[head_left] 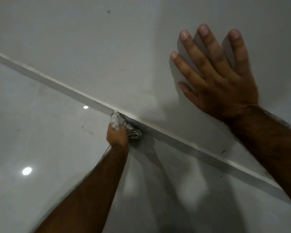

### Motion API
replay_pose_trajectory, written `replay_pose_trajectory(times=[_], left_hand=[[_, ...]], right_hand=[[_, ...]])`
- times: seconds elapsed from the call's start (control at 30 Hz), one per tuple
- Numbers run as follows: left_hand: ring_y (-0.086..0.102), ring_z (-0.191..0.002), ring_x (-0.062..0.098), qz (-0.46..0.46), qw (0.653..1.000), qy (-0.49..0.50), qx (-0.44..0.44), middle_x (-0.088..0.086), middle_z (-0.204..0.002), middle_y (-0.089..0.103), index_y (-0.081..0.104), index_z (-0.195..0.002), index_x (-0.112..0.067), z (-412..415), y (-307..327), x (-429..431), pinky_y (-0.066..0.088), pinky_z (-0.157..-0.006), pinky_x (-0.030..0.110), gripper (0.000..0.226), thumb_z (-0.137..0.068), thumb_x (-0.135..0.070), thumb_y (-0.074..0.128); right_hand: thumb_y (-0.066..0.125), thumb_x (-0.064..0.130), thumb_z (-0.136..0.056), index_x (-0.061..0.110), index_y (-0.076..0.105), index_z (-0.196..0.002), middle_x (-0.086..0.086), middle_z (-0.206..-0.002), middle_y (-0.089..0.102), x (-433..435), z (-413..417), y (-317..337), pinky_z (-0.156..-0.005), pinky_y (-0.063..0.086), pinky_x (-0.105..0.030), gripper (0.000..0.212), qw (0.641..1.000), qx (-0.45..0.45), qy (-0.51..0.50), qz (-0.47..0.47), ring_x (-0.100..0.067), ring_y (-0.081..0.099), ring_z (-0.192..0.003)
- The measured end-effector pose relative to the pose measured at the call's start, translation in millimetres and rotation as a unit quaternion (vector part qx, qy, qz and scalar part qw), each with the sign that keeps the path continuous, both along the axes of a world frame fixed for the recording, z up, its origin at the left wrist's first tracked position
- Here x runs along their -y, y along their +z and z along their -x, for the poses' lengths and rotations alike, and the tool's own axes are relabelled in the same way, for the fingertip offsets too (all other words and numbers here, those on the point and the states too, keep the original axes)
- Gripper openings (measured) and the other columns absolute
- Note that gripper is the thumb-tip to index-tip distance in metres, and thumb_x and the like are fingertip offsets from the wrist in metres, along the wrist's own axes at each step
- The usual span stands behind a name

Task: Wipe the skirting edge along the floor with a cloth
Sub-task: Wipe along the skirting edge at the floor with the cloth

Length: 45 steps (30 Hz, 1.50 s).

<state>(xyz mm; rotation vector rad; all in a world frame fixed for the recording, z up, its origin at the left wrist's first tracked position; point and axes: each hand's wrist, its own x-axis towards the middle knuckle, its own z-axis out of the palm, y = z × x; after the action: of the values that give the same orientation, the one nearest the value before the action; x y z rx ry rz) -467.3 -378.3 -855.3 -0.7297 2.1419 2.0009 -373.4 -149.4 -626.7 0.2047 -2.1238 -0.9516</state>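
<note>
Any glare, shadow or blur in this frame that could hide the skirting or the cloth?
Head view: two bright round light reflections sit on the glossy pale floor, clear of the grey skirting strip; soft shadows of the arms fall on the floor and on the white wall; the crumpled white cloth in the left hand and the right hand are slightly soft; edges bend from the wide lens.

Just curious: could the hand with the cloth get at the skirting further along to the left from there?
Probably yes. The left hand already presses the cloth on the skirting, and nothing lies along it.
</note>
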Motion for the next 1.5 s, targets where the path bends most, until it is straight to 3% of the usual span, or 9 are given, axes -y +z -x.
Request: replay_pose_trajectory(times=[0.27,0.4,0.63,0.87,1.03,1.17,1.23,1.33,1.5], left_hand=[[0.067,-0.118,0.028,-0.012,0.980,-0.198,0.011,0.006,-0.127,0.074,0.071,-0.131,-0.017,-68.1,-24.4,-62.6,0.054,-0.107,0.041,0.046,-0.090,0.002,0.063],[0.067,-0.119,0.037,-0.019,0.997,-0.064,0.042,0.020,-0.132,0.070,0.065,-0.137,-0.006,-25.2,-23.4,-43.4,0.056,-0.105,0.050,0.053,-0.088,0.010,0.053],[0.065,-0.125,0.026,0.020,1.000,-0.003,-0.013,0.010,-0.139,0.068,0.059,-0.146,-0.012,17.4,-8.8,-23.7,0.048,-0.098,0.017,0.056,-0.092,0.004,0.062],[0.070,-0.111,0.027,-0.049,0.978,-0.201,0.016,0.003,-0.120,0.074,0.070,-0.133,-0.018,-86.6,-22.1,-76.9,0.056,-0.100,0.036,0.053,-0.084,0.003,0.067],[0.077,-0.089,0.032,-0.198,0.971,-0.021,0.134,0.018,-0.108,0.077,0.069,-0.122,-0.002,-48.9,-34.2,-68.2,0.067,-0.074,0.040,0.032,-0.092,0.005,0.064],[0.072,-0.109,0.045,-0.234,0.958,0.024,0.164,0.025,-0.122,0.073,0.062,-0.132,0.003,-48.0,-30.2,-73.3,0.059,-0.097,0.058,0.035,-0.097,0.004,0.061],[0.073,-0.084,0.044,-0.284,0.941,-0.019,0.182,0.027,-0.100,0.073,0.061,-0.118,0.010,-81.4,-18.6,-95.7,0.062,-0.083,0.060,0.020,-0.100,0.006,0.054],[0.073,-0.047,0.023,-0.326,0.920,-0.094,0.197,0.003,-0.059,0.076,0.063,-0.093,-0.005,-127.4,-5.9,-124.8,0.060,-0.046,0.032,0.021,-0.095,0.014,0.055],[0.059,-0.046,0.029,-0.357,0.913,-0.072,0.183,0.020,-0.063,0.061,0.055,-0.082,-0.001,-97.0,-4.9,-102.3,0.054,-0.041,0.032,0.030,-0.109,-0.009,0.046]], right_hand=[[0.041,0.040,-0.113,0.012,0.032,-0.169,-0.015,-0.174,0.027,-0.6,-0.7,-2.4,-0.122,0.011,-0.064,0.062,1.000,-0.002,-0.008,-0.012,-0.040,0.032,-0.158],[0.041,0.039,-0.113,0.012,0.032,-0.168,-0.016,-0.175,0.025,0.5,-2.3,-1.4,-0.123,0.008,-0.064,0.062,1.000,0.011,-0.009,-0.002,-0.041,0.030,-0.159],[0.040,0.038,-0.113,0.012,0.031,-0.168,-0.016,-0.174,0.027,3.1,-1.9,0.4,-0.121,0.008,-0.063,0.062,1.000,0.012,-0.017,-0.008,-0.041,0.032,-0.158],[0.042,0.037,-0.112,0.012,0.033,-0.168,-0.016,-0.174,0.028,3.2,-2.8,1.0,-0.122,0.010,-0.063,0.062,1.000,0.006,-0.014,-0.008,-0.041,0.033,-0.158],[0.040,0.037,-0.113,0.012,0.031,-0.168,-0.016,-0.174,0.026,2.9,-4.2,2.3,-0.123,0.008,-0.063,0.061,1.000,0.020,-0.010,0.002,-0.042,0.031,-0.159],[0.041,0.036,-0.111,0.013,0.032,-0.168,-0.015,-0.174,0.027,3.8,-3.3,1.4,-0.123,0.008,-0.062,0.061,1.000,0.013,-0.014,-0.002,-0.041,0.032,-0.158],[0.042,0.036,-0.111,0.013,0.033,-0.167,-0.015,-0.174,0.027,3.7,-3.6,2.2,-0.124,0.007,-0.062,0.062,1.000,0.012,-0.014,0.002,-0.040,0.031,-0.159],[0.042,0.035,-0.111,0.012,0.033,-0.167,-0.015,-0.174,0.028,3.3,-4.2,2.1,-0.124,0.007,-0.061,0.062,1.000,0.014,-0.009,0.003,-0.040,0.031,-0.159],[0.042,0.035,-0.111,0.013,0.033,-0.168,-0.014,-0.174,0.027,3.1,-3.6,0.1,-0.124,0.006,-0.061,0.062,1.000,0.016,-0.008,-0.003,-0.040,0.031,-0.159]])
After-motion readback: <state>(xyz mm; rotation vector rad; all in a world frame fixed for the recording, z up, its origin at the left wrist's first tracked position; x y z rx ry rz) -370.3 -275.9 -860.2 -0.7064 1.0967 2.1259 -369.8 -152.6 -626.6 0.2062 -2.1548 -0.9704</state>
